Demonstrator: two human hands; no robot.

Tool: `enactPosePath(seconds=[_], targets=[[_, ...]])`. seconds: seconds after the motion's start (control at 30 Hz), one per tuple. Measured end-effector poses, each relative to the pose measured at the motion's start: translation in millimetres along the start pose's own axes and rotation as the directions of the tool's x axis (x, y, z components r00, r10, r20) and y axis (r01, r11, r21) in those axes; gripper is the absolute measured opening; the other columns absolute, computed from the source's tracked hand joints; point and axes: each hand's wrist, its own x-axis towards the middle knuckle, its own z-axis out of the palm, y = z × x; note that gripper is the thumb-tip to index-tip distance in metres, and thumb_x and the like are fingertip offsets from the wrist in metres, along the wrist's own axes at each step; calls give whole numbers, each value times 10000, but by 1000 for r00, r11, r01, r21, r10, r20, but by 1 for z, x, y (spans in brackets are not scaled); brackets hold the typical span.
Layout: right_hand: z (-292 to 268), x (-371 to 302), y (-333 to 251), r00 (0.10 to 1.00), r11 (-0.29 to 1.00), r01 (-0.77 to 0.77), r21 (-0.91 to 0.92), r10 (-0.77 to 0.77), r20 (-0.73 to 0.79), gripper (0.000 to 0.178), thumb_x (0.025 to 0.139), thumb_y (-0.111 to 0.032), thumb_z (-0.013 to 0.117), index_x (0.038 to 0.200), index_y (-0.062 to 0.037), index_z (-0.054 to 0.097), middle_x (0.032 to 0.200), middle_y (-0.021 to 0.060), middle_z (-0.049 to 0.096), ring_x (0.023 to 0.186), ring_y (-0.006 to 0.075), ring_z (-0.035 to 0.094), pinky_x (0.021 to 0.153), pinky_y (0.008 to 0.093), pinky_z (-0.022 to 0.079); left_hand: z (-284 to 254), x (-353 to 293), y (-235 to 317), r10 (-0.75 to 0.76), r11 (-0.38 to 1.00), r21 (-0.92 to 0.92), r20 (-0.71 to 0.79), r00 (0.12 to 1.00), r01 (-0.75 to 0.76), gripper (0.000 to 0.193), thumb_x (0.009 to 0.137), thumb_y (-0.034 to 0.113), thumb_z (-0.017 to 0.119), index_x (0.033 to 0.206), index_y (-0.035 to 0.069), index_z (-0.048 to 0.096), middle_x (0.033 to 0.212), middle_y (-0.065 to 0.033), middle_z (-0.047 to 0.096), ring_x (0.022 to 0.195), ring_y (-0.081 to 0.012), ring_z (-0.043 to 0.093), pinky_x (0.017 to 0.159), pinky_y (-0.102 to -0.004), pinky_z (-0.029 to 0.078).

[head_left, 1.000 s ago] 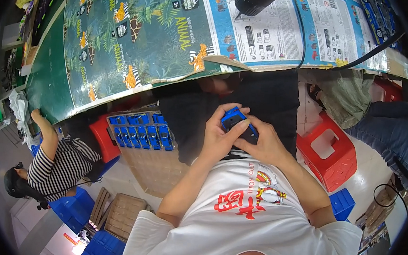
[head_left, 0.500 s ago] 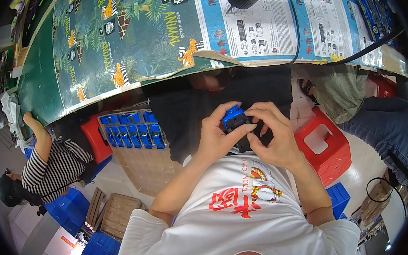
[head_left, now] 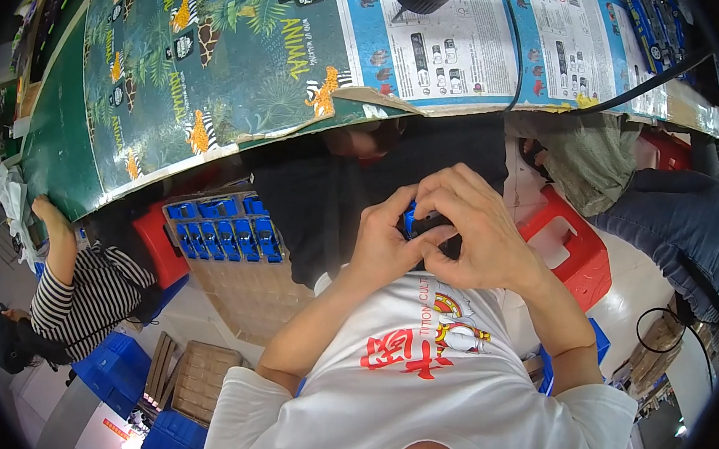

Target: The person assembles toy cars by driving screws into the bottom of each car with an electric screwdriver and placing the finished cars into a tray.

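Blue-and-black plastic toy part (head_left: 410, 220) sits between both hands, beyond the white T-shirt (head_left: 497, 413) and on the near side of the green table (head_left: 56, 163). Left hand (head_left: 384, 237) pinches its left side; right hand (head_left: 479, 227) curls over its right, fingers bent, hiding much of it. Leftward, a compartmented tray (head_left: 240, 295) holds blue plastic pieces (head_left: 221, 239); rightward stands a red stool (head_left: 585, 272).

- Red plastic stool (head_left: 594, 275) at right
- Co-worker (head_left: 100, 297) in a striped top, at left
- Blue plastic crate (head_left: 118, 368) near the co-worker
- Green animal-printed sheet (head_left: 240, 80) on the tabletop (head_left: 55, 146)
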Motion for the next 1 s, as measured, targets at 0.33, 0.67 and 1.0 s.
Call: enactPosePath(seconds=[0.33, 0.67, 1.0], targets=[[19, -4, 1, 988, 995, -101, 25, 104, -114, 273, 640, -54, 706, 801, -26, 488, 895, 128, 536, 853, 325, 523, 677, 416, 458, 5, -2, -1, 15, 999, 40, 23, 1000, -16, 312, 718, 111, 810, 926, 22, 594, 722, -130, 620, 597, -235, 615, 602, -302, 498], [24, -5, 2, 982, 990, -135, 25, 137, -131, 245, 729, -82, 715, 753, -10, 483, 867, 147, 525, 849, 334, 509, 678, 420, 453, 10, -4, -3, -47, 999, -9, 41, 998, 48, 221, 718, 2, 743, 863, 14, 577, 754, -75, 620, 713, -94, 564, 670, -274, 497], [16, -6, 8, 980, 971, -131, 200, 158, -125, 294, 706, -90, 784, 839, -6, 535, 954, 136, 575, 886, 290, 567, 722, 361, 471, 12, -2, -10, -9, 1000, -22, -22, 1000, 8, 300, 743, 116, 815, 938, 14, 612, 728, -120, 644, 651, -141, 642, 629, -291, 514]])
